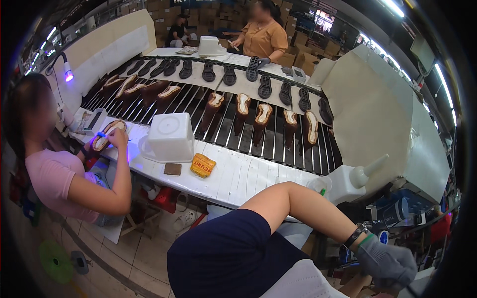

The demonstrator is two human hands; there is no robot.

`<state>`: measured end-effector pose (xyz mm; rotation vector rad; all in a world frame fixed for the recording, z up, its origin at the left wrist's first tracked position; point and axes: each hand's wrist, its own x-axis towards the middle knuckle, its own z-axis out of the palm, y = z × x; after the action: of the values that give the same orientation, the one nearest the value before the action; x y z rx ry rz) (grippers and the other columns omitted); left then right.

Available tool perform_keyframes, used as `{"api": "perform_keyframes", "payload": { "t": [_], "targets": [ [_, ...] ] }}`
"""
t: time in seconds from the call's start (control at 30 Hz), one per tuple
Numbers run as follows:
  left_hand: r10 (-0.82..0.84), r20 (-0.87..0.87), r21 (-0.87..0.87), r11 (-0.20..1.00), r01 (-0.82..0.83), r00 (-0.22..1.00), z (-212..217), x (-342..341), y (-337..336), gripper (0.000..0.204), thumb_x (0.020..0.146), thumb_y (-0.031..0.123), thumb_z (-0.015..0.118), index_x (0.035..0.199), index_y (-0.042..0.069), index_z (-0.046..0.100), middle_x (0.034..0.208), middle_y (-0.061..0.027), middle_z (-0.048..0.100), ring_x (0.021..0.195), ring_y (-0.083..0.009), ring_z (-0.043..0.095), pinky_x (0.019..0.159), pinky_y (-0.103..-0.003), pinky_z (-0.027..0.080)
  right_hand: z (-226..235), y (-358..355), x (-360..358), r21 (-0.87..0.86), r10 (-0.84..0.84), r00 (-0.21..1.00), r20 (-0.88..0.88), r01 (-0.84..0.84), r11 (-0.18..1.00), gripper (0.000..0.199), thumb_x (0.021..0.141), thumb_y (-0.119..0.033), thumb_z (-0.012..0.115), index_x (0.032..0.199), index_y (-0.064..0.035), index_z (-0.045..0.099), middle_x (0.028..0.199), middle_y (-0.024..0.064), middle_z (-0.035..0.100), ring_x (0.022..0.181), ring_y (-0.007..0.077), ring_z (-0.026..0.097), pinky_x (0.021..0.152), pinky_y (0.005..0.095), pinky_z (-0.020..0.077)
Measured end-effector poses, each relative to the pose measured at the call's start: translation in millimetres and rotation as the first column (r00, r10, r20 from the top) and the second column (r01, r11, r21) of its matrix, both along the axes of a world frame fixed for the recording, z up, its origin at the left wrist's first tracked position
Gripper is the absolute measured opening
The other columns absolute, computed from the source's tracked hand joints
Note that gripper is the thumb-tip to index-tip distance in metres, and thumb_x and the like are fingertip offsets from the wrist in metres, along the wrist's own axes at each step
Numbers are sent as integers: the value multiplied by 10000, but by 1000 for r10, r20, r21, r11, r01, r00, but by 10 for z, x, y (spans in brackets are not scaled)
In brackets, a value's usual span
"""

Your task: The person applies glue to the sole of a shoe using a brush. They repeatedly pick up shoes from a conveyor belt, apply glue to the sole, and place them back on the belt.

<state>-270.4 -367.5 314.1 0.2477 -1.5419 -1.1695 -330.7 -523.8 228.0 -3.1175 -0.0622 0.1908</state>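
L hand (387, 260), grey-gloved, way down at lower R, off the table (238, 179), fingers curled; a thin dark rod (412, 291) shows right by it, prob. in its grip, but view's too dim to be sure. R hand: mostly hidden behind/below the L, so can't tell how far its fingers are spread or what it's got.

L arm bends up across the table's near edge, blocking part of it. Just beyond: white spouted bottle (345, 185) w/ a clear cup (315, 186) beside it, green handle (322, 191) in there.

Mid-table: yellow packet (202, 165), brown block (173, 169), upturned white container (171, 136). Behind, brown boot uppers (242, 104) stand bottoms-up on a metal-bar rack (275, 141); dark soles (264, 87) line the far strip.

Far L, pink-shirted co-worker (62, 179) works a blue-handled brush (102, 134) on another upper (105, 140); orange-shirted co-worker (268, 42) opp. touches a sole.
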Motion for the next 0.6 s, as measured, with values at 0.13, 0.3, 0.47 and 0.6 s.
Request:
{"api": "perform_keyframes", "payload": {
  "t": [0.13, 0.3, 0.47, 0.6],
  "targets": [
    [-12, 505, -185, 975, 121, 863, -228, -170, -292, 248, 912, 225, 612, 772, 24, 652, 691, -90, 609, 624, -202, 630, 543, -352, 501, -97, -150, 115, 29, 95, 995, -32, -94, 995, 319, 677, -244, 723, 968, -113, 738, 1061, 107, 677, 967, 340, 593, 875, 445, 433],
    [574, 357, -783, 614, -98, 738, -466, -333, -193, 132, 843, 165, 617, 794, 42, 625, 752, -99, 593, 700, -250, 615, 636, -365, 506, 140, 151, 231, 10, -151, 855, 497, 169, 986, 310, 697, -216, 684, 961, -59, 729, 1075, 135, 661, 1069, 385, 537, 952, 457, 396],
    [888, -103, -840, 164, -517, 449, -648, -136, -396, 66, 774, 104, 623, 817, 60, 598, 814, -108, 577, 776, -297, 601, 730, -379, 511, 82, -296, -52, -179, -61, 787, 614, 215, 960, 298, 838, -230, 665, 1063, -44, 725, 1175, 106, 667, 947, 258, 590, 843, 359, 461],
    [871, 23, -620, 397, -677, 490, -901, -162, -489, 103, 769, 107, 632, 850, 62, 589, 863, -118, 575, 803, -323, 595, 727, -420, 497, -208, -275, -135, 19, -220, 672, 707, 292, 956, 301, 868, -238, 650, 1084, -40, 720, 1192, 96, 665, 925, 232, 590, 819, 336, 464]
  ]
}}
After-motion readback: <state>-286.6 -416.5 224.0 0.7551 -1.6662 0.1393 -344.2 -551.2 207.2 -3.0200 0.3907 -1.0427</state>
